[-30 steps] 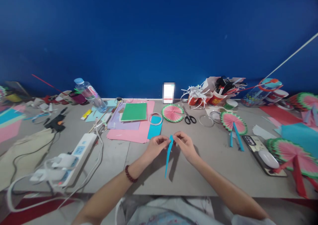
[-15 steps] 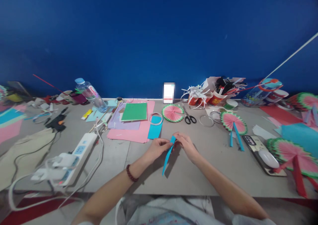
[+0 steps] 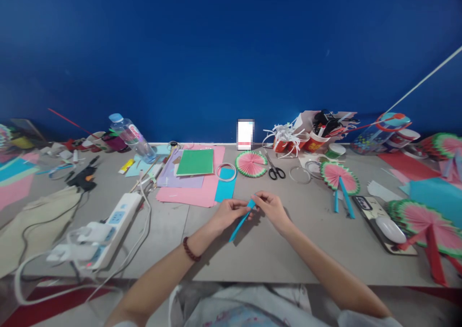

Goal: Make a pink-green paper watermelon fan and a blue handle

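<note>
A narrow folded strip of blue paper point(image 3: 238, 228) slants down to the left between my hands, above the grey table point(image 3: 267, 264). My left hand point(image 3: 231, 212) pinches it near its upper end, thumb on top. The fingertips of my right hand point(image 3: 269, 205) are closed on the strip's top end. Beyond the hands lie a flat blue paper piece point(image 3: 225, 191), a white ring point(image 3: 226, 172) partly on it, a round pleated pink fan with a green edge point(image 3: 251, 164) and black-handled scissors point(image 3: 276, 173).
A power strip point(image 3: 118, 226) with white plugs and cables lies at the left, near a clear bottle point(image 3: 135, 137). Green card point(image 3: 195, 162) rests on pink and purple sheets. At the right are finished fans point(image 3: 340, 176), a phone point(image 3: 371, 216) under a white mouse point(image 3: 390, 229), and cups point(image 3: 315, 141).
The strip's lower end has swung up and to the left, and the strip now looks narrower. My right fingers have shifted slightly over its top end.
</note>
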`<state>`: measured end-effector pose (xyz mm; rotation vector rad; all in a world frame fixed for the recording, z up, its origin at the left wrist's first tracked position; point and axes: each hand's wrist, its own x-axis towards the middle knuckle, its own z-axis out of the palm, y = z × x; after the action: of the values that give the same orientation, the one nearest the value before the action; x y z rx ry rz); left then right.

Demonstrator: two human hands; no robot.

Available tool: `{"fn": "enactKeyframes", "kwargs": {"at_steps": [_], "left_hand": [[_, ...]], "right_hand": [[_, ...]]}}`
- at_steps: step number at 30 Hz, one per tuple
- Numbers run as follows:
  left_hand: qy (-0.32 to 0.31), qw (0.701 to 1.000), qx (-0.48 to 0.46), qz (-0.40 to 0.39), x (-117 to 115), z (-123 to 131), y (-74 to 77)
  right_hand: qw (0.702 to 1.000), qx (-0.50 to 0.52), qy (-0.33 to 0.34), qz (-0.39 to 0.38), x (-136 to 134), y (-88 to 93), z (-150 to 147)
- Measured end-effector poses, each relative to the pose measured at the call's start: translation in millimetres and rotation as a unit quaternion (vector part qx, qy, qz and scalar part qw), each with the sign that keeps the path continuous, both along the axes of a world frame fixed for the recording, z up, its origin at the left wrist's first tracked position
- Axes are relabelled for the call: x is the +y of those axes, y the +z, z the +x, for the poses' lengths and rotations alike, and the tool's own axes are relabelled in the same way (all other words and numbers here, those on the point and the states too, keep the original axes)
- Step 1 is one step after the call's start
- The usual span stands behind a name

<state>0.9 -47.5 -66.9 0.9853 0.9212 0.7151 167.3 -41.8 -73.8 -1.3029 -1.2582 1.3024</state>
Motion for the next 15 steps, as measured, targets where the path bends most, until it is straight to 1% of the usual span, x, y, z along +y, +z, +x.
{"fn": "enactKeyframes", "kwargs": {"at_steps": [4,8,11,15], "left_hand": [[0.011,1.000,0.006,0.008,1.4,-0.5,2.0],[0.016,1.000,0.007,-0.004,3.0,-0.9,-0.9],[0.021,1.000,0.012,-0.015,3.7,-1.1,-2.6],[0.021,1.000,0.017,-0.008,3.4,-1.5,-2.0]], "right_hand": [[1.000,-0.005,-0.009,-0.003,0.1,-2.9,0.6],[1.000,-0.003,-0.011,-0.013,-0.1,-5.9,1.1],[1.000,-0.005,-0.012,-0.010,-0.5,-5.8,1.3],[1.000,-0.010,-0.013,-0.005,-0.8,-4.9,1.3]]}}
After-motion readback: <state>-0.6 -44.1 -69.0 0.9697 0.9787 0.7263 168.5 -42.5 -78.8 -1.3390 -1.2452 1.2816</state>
